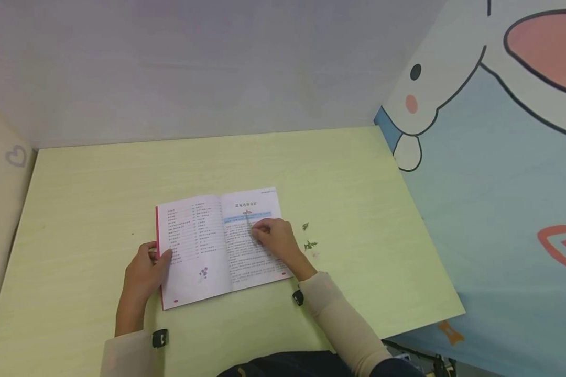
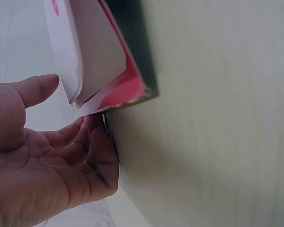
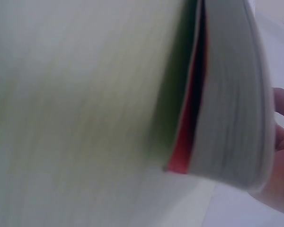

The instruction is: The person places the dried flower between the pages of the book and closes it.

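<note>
An open book (image 1: pixel 188 283) with printed pages and a red cover edge lies on the table. At its left edge my left hand (image 1: pixel 143 275) grips the book, thumb over the page and fingers at the cover's edge. The left wrist view shows that hand (image 2: pixel 52 165) beside the book's corner (image 2: pixel 102 52). Over the right page, my right hand (image 1: pixel 280 241) has bent fingers and seems to pinch a thin stick-like item (image 1: pixel 248 219); its kind is unclear. In the right wrist view, the thick page block (image 3: pixel 232 104) hides most of that hand (image 3: pixel 279 175).
The pale yellow table (image 1: pixel 99 183) meets a plain wall (image 1: pixel 193 78) at the back and a cartoon-printed wall (image 1: pixel 476 183) at the right. Small leaf prints (image 1: pixel 309 245) show right of the book. Dark wrist devices (image 1: pixel 160 338) sit by both sleeves.
</note>
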`<state>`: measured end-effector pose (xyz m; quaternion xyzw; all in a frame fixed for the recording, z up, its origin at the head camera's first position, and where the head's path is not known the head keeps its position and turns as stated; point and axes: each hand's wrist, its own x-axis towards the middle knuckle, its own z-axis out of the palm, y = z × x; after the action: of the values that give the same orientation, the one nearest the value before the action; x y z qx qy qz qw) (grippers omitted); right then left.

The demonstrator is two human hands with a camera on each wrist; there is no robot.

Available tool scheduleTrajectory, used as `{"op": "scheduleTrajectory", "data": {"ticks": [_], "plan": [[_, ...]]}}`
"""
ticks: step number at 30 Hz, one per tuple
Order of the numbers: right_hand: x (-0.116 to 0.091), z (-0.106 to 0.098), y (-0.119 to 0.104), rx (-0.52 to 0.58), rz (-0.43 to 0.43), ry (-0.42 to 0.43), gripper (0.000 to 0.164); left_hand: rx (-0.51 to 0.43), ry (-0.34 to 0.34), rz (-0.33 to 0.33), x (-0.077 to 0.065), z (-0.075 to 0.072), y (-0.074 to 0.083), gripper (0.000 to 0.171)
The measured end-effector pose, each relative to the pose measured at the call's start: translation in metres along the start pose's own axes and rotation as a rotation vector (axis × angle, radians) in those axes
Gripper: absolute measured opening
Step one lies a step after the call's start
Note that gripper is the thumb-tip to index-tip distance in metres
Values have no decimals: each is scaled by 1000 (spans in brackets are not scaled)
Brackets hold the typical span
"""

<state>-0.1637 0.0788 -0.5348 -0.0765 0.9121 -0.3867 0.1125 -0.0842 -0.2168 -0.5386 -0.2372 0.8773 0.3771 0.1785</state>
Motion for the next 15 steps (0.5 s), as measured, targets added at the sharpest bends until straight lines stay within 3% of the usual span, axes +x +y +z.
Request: {"op": "scheduleTrajectory", "data": {"ticks": [15], "plan": [[-3,0,6,-34,-49,30,23,-4,-3,-11,4,2,-3,69]]}}
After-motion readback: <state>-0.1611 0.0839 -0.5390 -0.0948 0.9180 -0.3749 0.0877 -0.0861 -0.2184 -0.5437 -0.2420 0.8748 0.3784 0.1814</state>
